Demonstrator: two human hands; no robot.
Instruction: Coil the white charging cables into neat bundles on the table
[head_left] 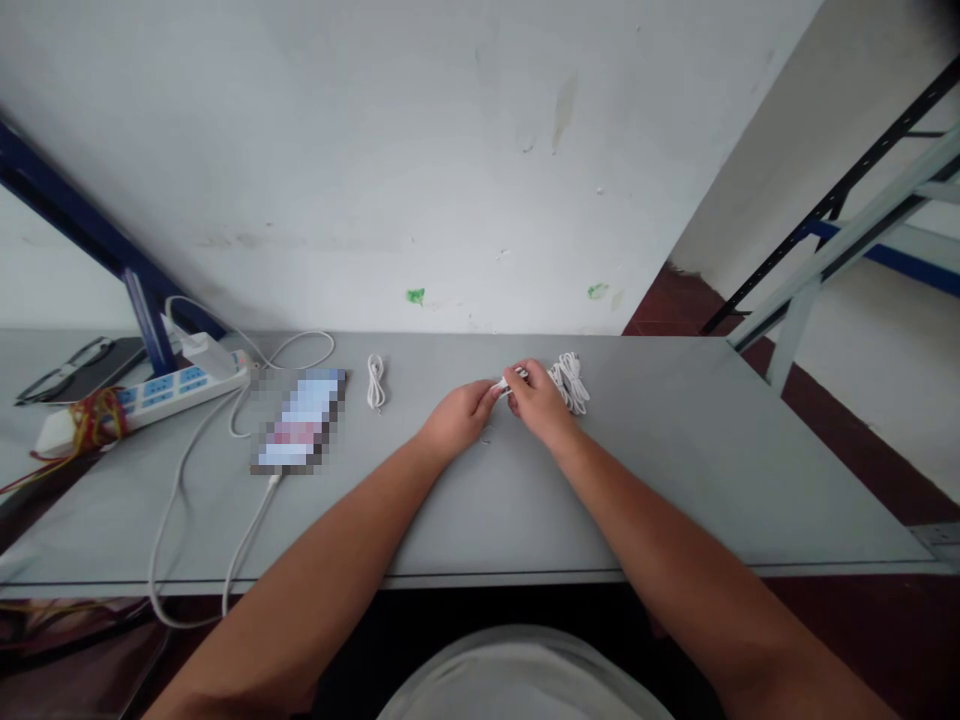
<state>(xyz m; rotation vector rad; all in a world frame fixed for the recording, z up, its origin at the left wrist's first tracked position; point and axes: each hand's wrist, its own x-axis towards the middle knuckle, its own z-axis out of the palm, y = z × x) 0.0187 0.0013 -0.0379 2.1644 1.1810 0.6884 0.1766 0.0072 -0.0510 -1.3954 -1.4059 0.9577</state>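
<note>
Between both hands, just over the grey table (480,510), is a white cable (513,380), mostly covered by fingers. My left hand (461,415) pinches its left end with thumb and fingers closed. My right hand (538,400) is closed around the rest of it. Right behind the right hand lies a pile of coiled white cables (571,382). A single bundled white cable (376,382) rests on the table to the left of my hands. A thin small bit of something lies below the left fingers, too small to name.
On the left, a phone (301,418) with a blurred screen is plugged into a white cord. Beyond it are a power strip (180,385) with a white charger (208,355) and a dark folder (82,370) with glasses on it. A wall (450,180) borders the table's back.
</note>
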